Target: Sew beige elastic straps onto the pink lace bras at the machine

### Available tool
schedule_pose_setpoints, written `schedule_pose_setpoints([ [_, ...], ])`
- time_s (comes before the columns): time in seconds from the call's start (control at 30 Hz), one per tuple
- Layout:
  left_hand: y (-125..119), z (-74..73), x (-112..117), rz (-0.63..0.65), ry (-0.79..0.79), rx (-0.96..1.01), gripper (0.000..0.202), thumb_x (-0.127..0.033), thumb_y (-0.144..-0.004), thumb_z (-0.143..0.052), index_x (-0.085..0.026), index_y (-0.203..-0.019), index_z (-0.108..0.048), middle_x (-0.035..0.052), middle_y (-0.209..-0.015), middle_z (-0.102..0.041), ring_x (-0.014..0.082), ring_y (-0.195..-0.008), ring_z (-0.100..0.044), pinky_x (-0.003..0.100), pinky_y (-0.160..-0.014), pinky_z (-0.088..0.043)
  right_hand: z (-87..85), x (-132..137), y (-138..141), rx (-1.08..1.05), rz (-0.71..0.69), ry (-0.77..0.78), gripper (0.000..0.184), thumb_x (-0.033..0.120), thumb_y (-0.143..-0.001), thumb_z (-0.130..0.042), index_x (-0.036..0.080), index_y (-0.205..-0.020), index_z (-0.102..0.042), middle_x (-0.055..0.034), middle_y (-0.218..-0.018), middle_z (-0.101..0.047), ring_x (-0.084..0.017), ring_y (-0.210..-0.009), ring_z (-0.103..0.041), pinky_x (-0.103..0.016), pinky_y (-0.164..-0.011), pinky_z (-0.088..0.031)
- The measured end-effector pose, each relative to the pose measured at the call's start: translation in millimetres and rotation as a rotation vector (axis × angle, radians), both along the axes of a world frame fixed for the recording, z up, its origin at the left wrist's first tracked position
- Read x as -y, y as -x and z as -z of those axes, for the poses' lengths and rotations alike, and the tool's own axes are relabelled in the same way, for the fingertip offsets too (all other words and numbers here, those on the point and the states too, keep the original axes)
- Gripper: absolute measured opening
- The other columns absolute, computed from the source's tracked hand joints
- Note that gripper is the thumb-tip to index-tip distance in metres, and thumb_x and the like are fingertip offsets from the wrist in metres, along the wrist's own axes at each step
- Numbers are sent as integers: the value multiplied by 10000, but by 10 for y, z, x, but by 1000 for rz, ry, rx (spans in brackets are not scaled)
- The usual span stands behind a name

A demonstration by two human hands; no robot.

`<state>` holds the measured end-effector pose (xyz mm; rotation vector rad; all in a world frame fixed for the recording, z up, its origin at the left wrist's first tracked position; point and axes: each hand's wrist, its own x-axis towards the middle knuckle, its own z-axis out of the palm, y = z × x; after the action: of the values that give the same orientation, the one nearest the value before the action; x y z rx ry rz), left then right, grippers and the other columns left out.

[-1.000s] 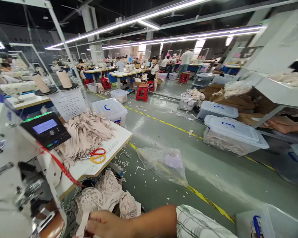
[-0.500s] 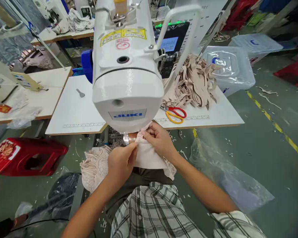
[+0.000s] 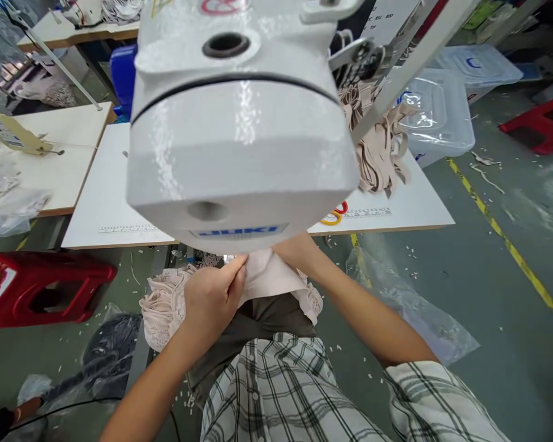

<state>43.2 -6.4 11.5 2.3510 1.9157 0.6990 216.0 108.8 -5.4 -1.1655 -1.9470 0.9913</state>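
Observation:
Below the white sewing machine head (image 3: 244, 159), a beige lace-trimmed garment piece (image 3: 270, 276) hangs over my lap. My left hand (image 3: 214, 291) is closed on its left edge, thumb on top, just under the machine's front. My right hand (image 3: 299, 253) lies at the garment's upper right; its fingers are hidden behind the machine head, so their grip does not show. The needle area is also covered by the head. Left of my left hand hangs a bunch of similar beige lace pieces (image 3: 163, 307).
Beige fabric strips (image 3: 380, 156) lie piled on the white table (image 3: 415, 205), near scissors (image 3: 332, 217) partly behind the machine. Lidded clear boxes (image 3: 435, 116) stand beyond at right. A red stool (image 3: 50, 288) is at left; a plastic bag (image 3: 410, 313) lies on the floor.
The view has moved closer to the machine head, which now looks larger and covers my right fingers and part of the scissors. My left hand still grips the garment.

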Motion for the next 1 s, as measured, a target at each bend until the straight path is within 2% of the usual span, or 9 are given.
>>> schedule_pose_setpoints([
  [0.17, -2, -18, -16, 8, 25, 2, 325, -298, -987, -471, -211, -1116, -756, 13, -563, -649, 141, -492, -522, 272, -517, -298, -33, -2, 12, 2, 9, 5, 96, 285, -877, -553, 213, -896, -614, 44, -616, -564, -159, -607, -536, -282, -633, -405],
  [0.43, -16, -36, -28, 8, 19, -42, 329, -309, -991, -460, -219, -1084, -762, 10, -554, -632, 151, -503, -525, 284, -524, -303, -56, 10, -3, -41, 12, 47, 114, 307, -877, -556, 213, -917, -608, 45, -621, -567, -149, -600, -530, -271, -623, -404],
  [0.8, 100, -36, -5, -34, 2, -22, 283, -302, -976, -511, -215, -1054, -769, 2, -617, -679, 164, -568, -600, 269, -559, -349, 34, 23, 70, -48, 58, 52, 149, 346, -896, -577, 208, -913, -632, 49, -617, -561, -144, -598, -538, -311, -728, -478],
  [1.0, 102, -43, 4, -13, -15, 36, 286, -284, -986, -503, -176, -1022, -765, 29, -839, -775, 174, -704, -684, 260, -639, -415, 1, 37, 115, -56, 83, 63, 184, 379, -892, -588, 210, -915, -658, 31, -627, -576, -156, -605, -540, -303, -674, -469],
])
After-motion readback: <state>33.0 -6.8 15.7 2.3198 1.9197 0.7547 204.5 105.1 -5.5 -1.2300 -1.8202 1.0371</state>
